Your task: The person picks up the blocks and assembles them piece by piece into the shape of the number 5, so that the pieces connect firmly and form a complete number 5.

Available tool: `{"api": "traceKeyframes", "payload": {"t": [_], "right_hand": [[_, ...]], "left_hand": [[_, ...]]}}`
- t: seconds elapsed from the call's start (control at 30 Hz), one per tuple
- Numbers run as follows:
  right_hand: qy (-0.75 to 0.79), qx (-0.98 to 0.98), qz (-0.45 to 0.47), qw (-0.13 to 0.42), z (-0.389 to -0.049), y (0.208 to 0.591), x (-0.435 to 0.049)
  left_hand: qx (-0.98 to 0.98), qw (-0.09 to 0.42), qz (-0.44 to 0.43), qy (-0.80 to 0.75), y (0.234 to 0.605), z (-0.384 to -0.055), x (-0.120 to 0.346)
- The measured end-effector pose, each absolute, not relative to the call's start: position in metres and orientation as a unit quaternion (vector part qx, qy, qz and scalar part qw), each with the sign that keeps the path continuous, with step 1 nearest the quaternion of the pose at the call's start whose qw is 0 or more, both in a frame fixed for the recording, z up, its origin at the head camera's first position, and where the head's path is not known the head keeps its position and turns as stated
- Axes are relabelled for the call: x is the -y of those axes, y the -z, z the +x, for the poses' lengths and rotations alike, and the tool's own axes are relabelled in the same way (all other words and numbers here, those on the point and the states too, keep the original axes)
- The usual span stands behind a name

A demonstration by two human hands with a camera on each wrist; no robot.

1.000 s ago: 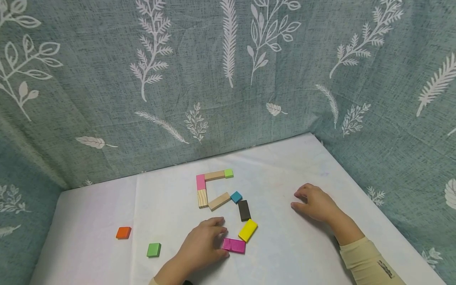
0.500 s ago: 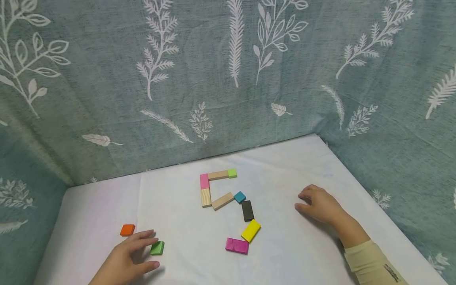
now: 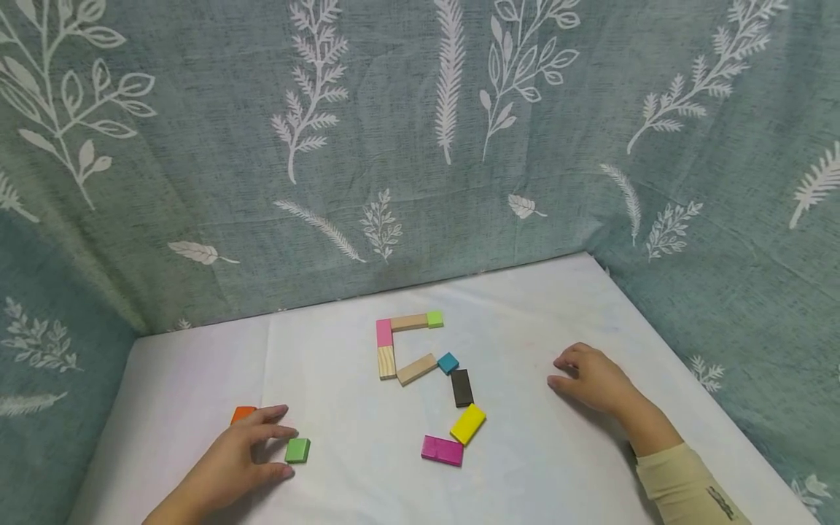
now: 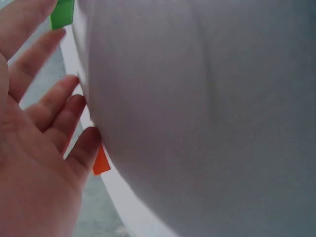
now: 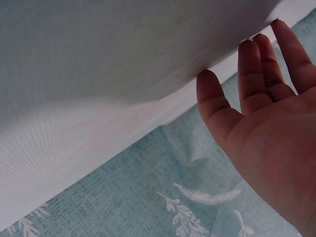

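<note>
My left hand [image 3: 230,456] is beside a small green block [image 3: 297,450], thumb and forefinger spread on either side of its near end. In the left wrist view the green block [image 4: 62,14] shows at the top, by the fingertips. An orange block [image 3: 243,414] is partly hidden behind the same hand; in the left wrist view the orange block [image 4: 101,162] lies past the little finger. On the right side of the white table my right hand [image 3: 593,379] rests with fingers loosely bent, holding nothing; its fingertips [image 5: 207,79] meet the white cloth in the right wrist view.
Mid-table, blocks form a bent line: light green [image 3: 435,319], plain wood [image 3: 410,322], pink [image 3: 383,332], striped wood [image 3: 386,362], another plain wood [image 3: 416,370], blue [image 3: 448,363], black [image 3: 462,388], yellow [image 3: 468,424] and magenta [image 3: 442,450]. A patterned curtain [image 3: 407,160] hangs behind.
My left hand has left the magenta block and moved left to the green block. The right hand stays put. The whole scene has shifted slightly right in the view.
</note>
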State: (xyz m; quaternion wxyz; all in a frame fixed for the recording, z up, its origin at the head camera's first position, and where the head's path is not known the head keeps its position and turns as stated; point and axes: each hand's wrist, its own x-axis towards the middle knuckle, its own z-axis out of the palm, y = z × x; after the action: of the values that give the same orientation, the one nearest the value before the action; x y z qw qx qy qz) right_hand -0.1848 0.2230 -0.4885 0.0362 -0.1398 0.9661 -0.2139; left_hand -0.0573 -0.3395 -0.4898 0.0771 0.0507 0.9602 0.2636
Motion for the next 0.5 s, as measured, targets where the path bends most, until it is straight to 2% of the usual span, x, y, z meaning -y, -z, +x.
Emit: {"api": "traceKeyframes", "payload": {"t": [0.27, 0.5], "right_hand": [[0.21, -0.968, -0.129, 0.037, -0.185, 0.487, -0.222], [0.212, -0.968, -0.13, 0.038, -0.184, 0.488, -0.221]], "left_hand": [[-0.96, 0.066, 0.051, -0.266, 0.491, -0.063, 0.334], [-0.952, 0.085, 0.048, -0.292, 0.488, -0.069, 0.319]]}}
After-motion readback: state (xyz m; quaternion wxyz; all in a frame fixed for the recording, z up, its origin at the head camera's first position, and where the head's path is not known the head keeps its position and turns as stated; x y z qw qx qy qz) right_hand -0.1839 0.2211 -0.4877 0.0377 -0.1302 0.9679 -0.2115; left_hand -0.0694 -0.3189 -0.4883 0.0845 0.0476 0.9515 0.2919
